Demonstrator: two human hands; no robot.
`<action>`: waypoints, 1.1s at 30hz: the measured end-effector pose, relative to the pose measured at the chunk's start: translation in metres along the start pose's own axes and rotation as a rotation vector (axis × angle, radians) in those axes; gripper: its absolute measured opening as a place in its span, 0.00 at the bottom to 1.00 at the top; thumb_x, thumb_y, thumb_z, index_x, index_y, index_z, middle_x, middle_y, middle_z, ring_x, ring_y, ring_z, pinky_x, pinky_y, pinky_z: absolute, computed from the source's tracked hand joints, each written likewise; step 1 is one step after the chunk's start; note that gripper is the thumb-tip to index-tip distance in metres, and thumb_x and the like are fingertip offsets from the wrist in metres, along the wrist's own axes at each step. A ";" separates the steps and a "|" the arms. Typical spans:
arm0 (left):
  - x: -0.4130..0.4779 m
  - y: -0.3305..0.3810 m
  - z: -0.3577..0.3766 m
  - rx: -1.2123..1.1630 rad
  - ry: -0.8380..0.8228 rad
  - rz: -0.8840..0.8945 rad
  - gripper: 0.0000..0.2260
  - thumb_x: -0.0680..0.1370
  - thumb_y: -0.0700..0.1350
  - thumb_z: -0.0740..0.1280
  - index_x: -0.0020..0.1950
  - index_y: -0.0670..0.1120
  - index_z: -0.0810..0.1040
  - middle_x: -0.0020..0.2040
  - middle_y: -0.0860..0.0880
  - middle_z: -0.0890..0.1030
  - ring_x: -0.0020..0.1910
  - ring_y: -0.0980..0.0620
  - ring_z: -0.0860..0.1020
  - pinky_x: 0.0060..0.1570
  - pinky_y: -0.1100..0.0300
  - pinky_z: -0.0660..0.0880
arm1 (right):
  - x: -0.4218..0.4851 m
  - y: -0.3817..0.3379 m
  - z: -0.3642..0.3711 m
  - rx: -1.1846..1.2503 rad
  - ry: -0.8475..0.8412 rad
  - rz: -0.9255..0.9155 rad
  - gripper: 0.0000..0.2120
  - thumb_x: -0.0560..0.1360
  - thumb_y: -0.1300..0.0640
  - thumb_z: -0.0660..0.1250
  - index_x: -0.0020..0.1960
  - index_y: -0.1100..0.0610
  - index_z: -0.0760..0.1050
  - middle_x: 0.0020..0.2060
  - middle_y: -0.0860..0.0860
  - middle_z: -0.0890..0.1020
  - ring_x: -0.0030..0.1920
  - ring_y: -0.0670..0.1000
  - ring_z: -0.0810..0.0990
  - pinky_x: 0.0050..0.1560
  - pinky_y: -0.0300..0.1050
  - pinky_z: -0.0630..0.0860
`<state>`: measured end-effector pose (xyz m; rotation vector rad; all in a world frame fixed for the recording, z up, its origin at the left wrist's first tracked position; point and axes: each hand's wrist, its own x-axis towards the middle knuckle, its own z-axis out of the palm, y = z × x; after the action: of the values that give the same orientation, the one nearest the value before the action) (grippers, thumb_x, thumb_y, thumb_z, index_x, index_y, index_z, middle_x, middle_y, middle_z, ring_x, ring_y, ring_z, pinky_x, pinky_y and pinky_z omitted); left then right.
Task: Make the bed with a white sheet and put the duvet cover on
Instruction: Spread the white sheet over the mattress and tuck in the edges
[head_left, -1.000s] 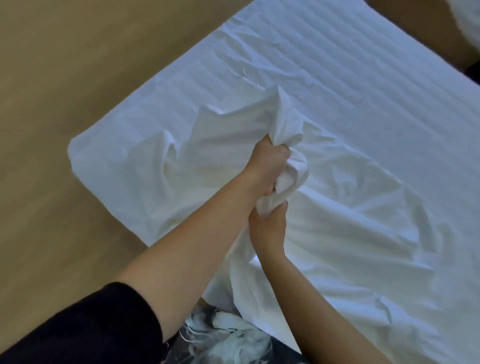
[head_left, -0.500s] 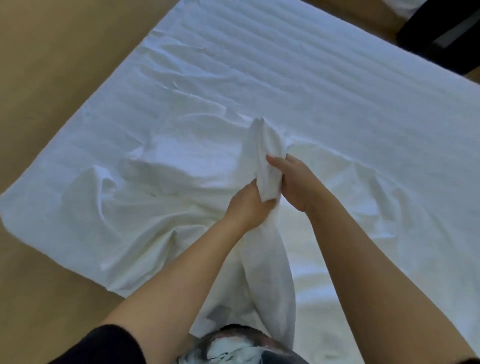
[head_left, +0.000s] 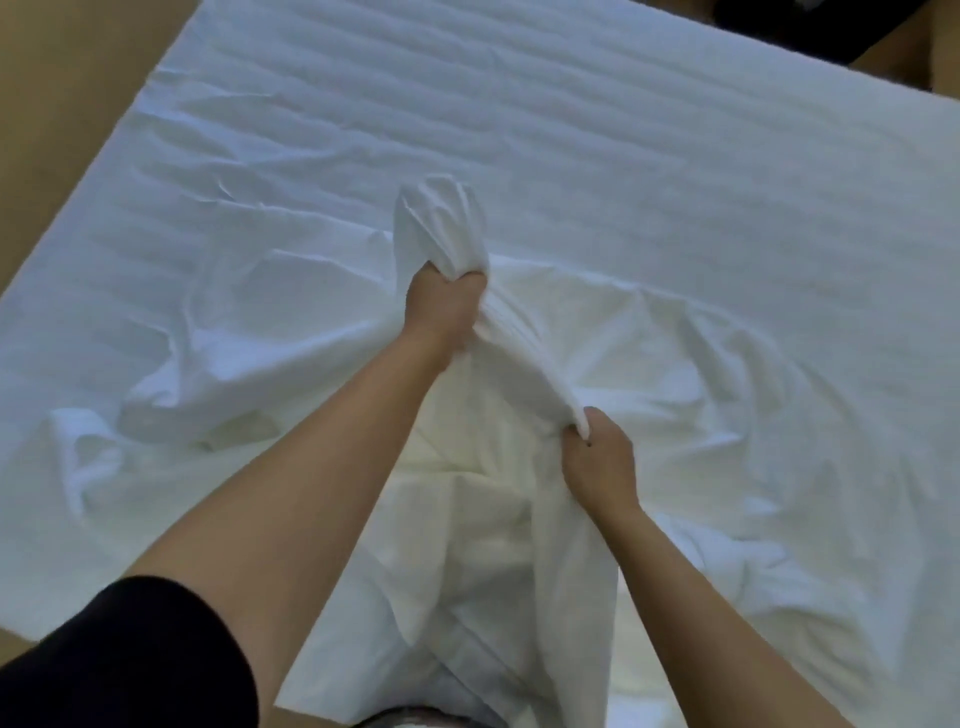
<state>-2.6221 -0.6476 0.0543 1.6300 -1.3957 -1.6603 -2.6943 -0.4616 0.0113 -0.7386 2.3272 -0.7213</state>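
While the left hand (head_left: 445, 306) and right hand (head_left: 598, 460), apart, clench one bunched ridge of white sheet (head_left: 524, 358), its folds cover the striped mattress (head_left: 571, 114) beside tan floor (head_left: 62, 78).

Dim, soft light, slight blur

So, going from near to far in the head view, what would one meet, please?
Black sleeve → right hand → left hand → bunched end of the white sheet → striped bed surface → dark object.
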 end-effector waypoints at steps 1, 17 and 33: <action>0.005 0.004 0.004 0.012 0.001 0.019 0.13 0.75 0.45 0.67 0.59 0.44 0.75 0.49 0.46 0.78 0.48 0.45 0.78 0.45 0.54 0.76 | 0.013 -0.006 -0.021 0.029 0.077 -0.030 0.13 0.75 0.63 0.57 0.32 0.54 0.62 0.29 0.49 0.69 0.34 0.55 0.69 0.30 0.42 0.61; -0.004 -0.124 0.072 1.552 -0.527 0.240 0.57 0.66 0.70 0.67 0.73 0.53 0.27 0.75 0.41 0.31 0.74 0.39 0.34 0.68 0.33 0.43 | 0.032 0.073 -0.020 -0.305 -0.244 0.439 0.66 0.56 0.28 0.71 0.72 0.46 0.25 0.74 0.55 0.54 0.73 0.58 0.55 0.66 0.62 0.61; -0.072 -0.175 0.100 1.236 -0.957 0.320 0.14 0.77 0.49 0.63 0.61 0.47 0.73 0.57 0.45 0.77 0.56 0.44 0.75 0.46 0.57 0.66 | 0.105 0.093 -0.072 -0.629 -0.041 -0.130 0.10 0.76 0.59 0.58 0.54 0.63 0.71 0.51 0.60 0.73 0.48 0.62 0.75 0.38 0.46 0.63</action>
<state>-2.6392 -0.4806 -0.0792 0.7872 -3.3958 -1.4256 -2.8434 -0.4418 -0.0374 -1.1645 2.4945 0.0004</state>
